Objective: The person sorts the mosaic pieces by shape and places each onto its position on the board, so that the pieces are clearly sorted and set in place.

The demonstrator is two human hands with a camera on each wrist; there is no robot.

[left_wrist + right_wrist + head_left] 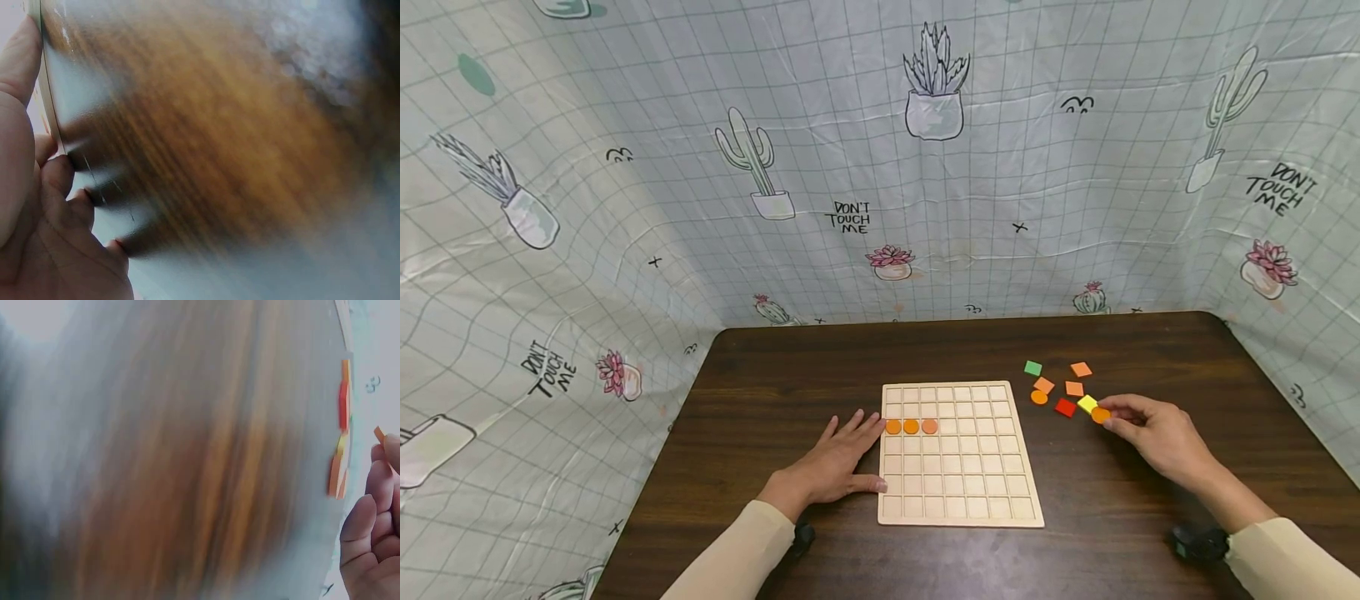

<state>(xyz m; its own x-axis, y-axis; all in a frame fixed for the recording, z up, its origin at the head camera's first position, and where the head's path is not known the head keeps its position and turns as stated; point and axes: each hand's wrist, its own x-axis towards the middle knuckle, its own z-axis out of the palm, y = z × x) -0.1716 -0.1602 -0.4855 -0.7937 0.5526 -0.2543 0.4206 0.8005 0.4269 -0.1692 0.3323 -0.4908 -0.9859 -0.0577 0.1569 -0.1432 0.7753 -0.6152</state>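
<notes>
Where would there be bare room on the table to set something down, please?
The table is bare between the left hand and its far edge, between the grid board and the right forearm, and along the board's near side. It is crowded right of the board's far corner, where coloured pieces cluster beside the right hand.

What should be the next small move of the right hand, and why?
Probably carry the orange disc toward the wooden grid board: the right hand pinches it, the left hand touches the board, and three discs lie beside bare squares.
</notes>
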